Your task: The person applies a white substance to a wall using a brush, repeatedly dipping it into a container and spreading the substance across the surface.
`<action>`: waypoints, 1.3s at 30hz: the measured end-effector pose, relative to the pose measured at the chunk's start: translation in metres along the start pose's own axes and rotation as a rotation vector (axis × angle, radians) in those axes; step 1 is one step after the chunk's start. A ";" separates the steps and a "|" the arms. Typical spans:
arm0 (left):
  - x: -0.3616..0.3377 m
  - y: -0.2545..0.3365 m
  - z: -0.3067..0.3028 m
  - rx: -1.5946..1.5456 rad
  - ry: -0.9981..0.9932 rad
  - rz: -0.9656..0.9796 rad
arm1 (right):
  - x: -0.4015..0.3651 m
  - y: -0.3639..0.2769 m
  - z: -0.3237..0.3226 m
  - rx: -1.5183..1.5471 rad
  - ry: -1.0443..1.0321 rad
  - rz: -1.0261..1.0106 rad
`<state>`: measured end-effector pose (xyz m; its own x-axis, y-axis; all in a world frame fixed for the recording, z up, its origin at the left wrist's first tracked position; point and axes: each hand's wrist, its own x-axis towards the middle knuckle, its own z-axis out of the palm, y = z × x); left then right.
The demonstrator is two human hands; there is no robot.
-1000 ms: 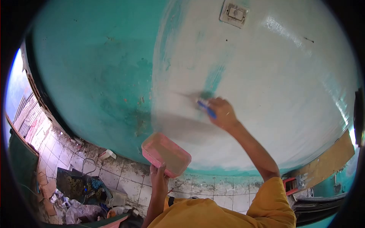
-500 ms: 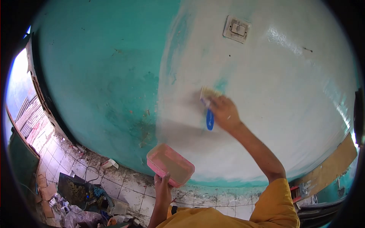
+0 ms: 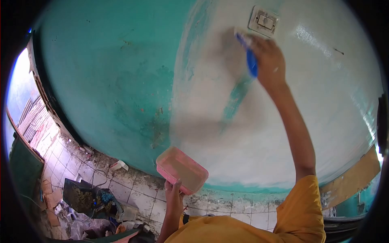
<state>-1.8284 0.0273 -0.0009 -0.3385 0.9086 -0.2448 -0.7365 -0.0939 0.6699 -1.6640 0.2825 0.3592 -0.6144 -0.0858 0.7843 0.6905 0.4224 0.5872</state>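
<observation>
My right hand (image 3: 268, 60) grips a paintbrush (image 3: 252, 64) by its blue handle. The bristles are blurred and reach the white-painted part of the wall, just below and left of a light switch (image 3: 264, 22). Below the brush, a streak of green (image 3: 236, 98) shows through the white paint. Low in front of me, my left hand (image 3: 174, 193) holds a pink plastic container (image 3: 198, 187) by its near edge, thumb against the side. Pale paint (image 3: 182, 168) lies inside it.
Unpainted green wall (image 3: 109, 85) spans the left side. A doorway (image 3: 28, 97) opens at far left. On the dirty tiled floor (image 3: 142, 194) lie a dark box-like object (image 3: 83, 198), plastic bags (image 3: 87, 227) and cardboard scraps (image 3: 52, 198). A brown board (image 3: 352, 178) leans at right.
My right hand has moved the paintbrush up and to the right, closer to the light switch. More of the green streak is now uncovered to view. The left hand and container stay nearly still.
</observation>
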 end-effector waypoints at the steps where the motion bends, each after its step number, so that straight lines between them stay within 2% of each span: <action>1: 0.000 0.002 -0.002 0.001 0.005 -0.006 | -0.026 -0.015 0.008 -0.050 -0.098 -0.025; 3: 0.001 0.003 -0.005 -0.003 0.023 0.015 | -0.093 -0.054 0.026 -0.054 -0.273 -0.052; 6: 0.002 0.009 -0.006 0.015 0.035 0.020 | -0.189 -0.128 0.030 0.228 -0.399 -0.032; 8: 0.003 0.010 -0.005 0.015 0.036 0.021 | -0.208 -0.144 0.024 0.334 -0.448 -0.016; 10: 0.004 0.012 -0.004 0.017 0.039 0.024 | -0.207 -0.147 0.019 0.478 -0.617 0.070; 12: 0.003 0.011 -0.003 0.030 0.057 0.025 | -0.181 -0.115 0.025 0.426 -0.484 0.080; 13: 0.004 0.009 -0.004 0.043 0.064 0.009 | -0.158 -0.093 0.024 0.334 -0.521 0.166; 15: 0.006 0.005 -0.007 0.043 0.048 -0.021 | -0.116 -0.044 0.028 0.176 -0.236 0.176; 16: 0.004 0.006 -0.006 0.058 0.060 -0.039 | -0.095 -0.022 0.021 0.088 -0.205 0.195; 18: 0.002 0.007 -0.001 0.068 0.029 -0.031 | -0.045 0.000 0.000 0.106 0.090 0.146; 21: 0.000 0.005 0.003 0.068 0.042 -0.024 | -0.043 0.004 -0.002 0.064 0.063 0.212; 23: 0.000 0.002 0.000 0.091 0.056 -0.024 | -0.111 -0.042 0.014 -0.054 -0.115 0.092; 25: 0.000 0.000 -0.003 0.111 0.066 -0.018 | -0.174 -0.095 0.027 0.017 -0.307 0.112; 27: -0.001 0.000 -0.006 0.124 0.062 -0.013 | -0.244 -0.151 0.035 0.215 -0.449 0.126; 29: -0.002 0.001 -0.006 0.126 0.073 -0.009 | -0.286 -0.198 0.031 0.332 -0.559 0.187; 31: -0.003 0.001 -0.005 0.127 0.082 -0.003 | -0.318 -0.219 0.038 0.431 -0.602 0.241; 33: -0.005 0.002 -0.005 0.147 0.093 -0.011 | -0.330 -0.218 0.040 0.533 -0.646 0.298; 35: -0.006 0.003 -0.005 0.153 0.097 -0.007 | -0.308 -0.186 0.037 0.510 -0.684 0.257; 39: -0.011 0.000 -0.007 0.172 0.075 -0.002 | -0.231 -0.116 0.026 0.357 -0.405 0.296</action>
<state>-1.8283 0.0149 -0.0032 -0.3846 0.8752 -0.2934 -0.6280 -0.0152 0.7781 -1.6120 0.2770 0.1043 -0.5611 0.4014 0.7239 0.7265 0.6579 0.1983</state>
